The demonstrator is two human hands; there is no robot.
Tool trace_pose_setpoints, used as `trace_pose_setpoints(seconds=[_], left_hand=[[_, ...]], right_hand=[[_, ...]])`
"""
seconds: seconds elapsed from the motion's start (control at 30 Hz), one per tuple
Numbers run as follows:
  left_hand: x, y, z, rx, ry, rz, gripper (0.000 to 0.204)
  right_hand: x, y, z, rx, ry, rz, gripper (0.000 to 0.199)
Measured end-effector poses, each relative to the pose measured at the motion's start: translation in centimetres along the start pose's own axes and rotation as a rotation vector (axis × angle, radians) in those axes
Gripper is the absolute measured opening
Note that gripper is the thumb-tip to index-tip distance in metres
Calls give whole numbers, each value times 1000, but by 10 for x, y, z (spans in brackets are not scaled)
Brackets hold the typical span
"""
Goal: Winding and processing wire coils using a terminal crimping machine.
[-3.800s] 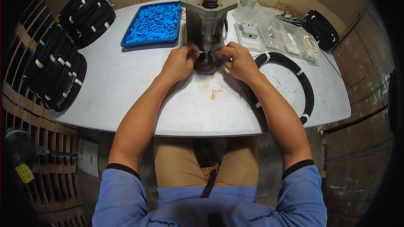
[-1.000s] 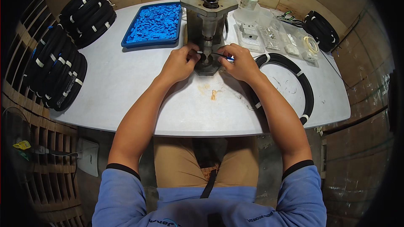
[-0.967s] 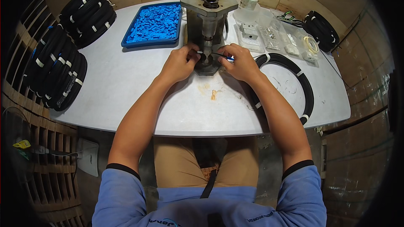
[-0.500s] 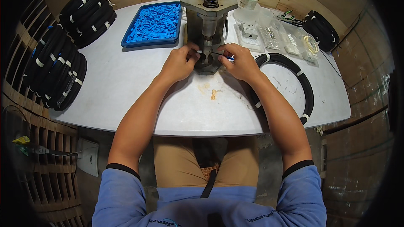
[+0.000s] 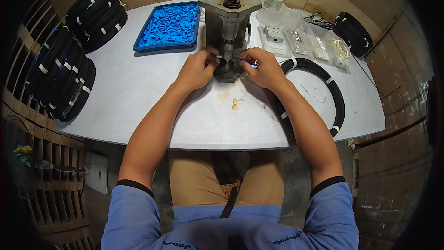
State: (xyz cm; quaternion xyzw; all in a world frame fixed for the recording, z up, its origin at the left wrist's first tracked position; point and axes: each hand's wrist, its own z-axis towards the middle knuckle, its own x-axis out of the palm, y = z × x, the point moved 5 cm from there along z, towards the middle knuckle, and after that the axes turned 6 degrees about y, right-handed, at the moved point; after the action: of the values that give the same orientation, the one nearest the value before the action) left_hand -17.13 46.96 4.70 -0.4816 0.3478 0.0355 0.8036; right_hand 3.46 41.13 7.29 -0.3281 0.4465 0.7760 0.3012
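A metal press (image 5: 223,23) stands at the far middle of the table, its narrow ram coming down between my hands. My left hand (image 5: 199,69) is at the left of the ram, fingers pinched on a small white piece (image 5: 219,57). On the other side, my right hand (image 5: 262,68) is closed on a thin black cable (image 5: 237,59) that reaches toward the ram. A small blue and white piece (image 5: 253,65) shows at its fingers. Fingertips partly hide what both hands grip. A large black cable coil (image 5: 336,93) lies beside my right forearm.
A dark blue tray (image 5: 135,47) of small blue pieces sits left of the press. Stacked black coils (image 5: 60,76) line the left edge. At the right are clear trays with small parts, a white bottle (image 5: 274,1), a yellowish ring (image 5: 342,49) and another black coil (image 5: 352,33).
Both hands stay in place at the press with the same grip. At the lower left, the yellow and green thing beside the table looks slightly shifted.
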Motion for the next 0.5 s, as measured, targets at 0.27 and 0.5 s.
trace_pose_setpoints(seconds=[0.27, 0.5], left_hand=[[0, -1, 0, 5, -1, 11, 24], [0, -1, 0, -3, 1, 9, 24]], right_hand=[[0, -2, 0, -35, -29, -17, 21], [2, -3, 0, -40, -17, -8, 17]])
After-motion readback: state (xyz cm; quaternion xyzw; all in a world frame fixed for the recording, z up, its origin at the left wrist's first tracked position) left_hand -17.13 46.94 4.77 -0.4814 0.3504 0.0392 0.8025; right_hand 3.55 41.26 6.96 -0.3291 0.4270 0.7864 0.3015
